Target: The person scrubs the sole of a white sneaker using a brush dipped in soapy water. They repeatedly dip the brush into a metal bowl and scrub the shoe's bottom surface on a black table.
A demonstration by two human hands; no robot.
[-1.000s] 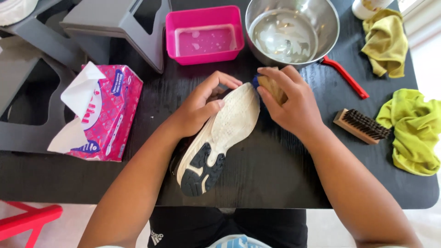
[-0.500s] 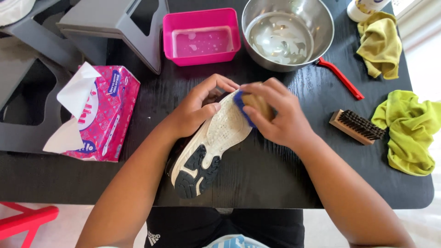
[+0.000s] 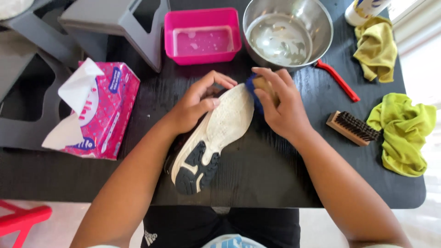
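While the sole-up shoe (image 3: 213, 135) lies diagonally, toe toward upper right, it is gripped by the left hand (image 3: 195, 103); a sponge (image 3: 258, 89) is clasped in the right hand (image 3: 280, 108), bare table (image 3: 262, 174) below.

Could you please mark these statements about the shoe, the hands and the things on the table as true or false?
1. The shoe lies sole-up on the black table. True.
2. The right hand holds the wooden brush. False: it presses a blue and tan sponge against the shoe's toe end; the brush lies apart on the table.
3. The left hand steadies the shoe. True.
4. The pink tub sits right of the metal bowl. False: it sits to the bowl's left.
5. The tissue box is green. False: it is pink.
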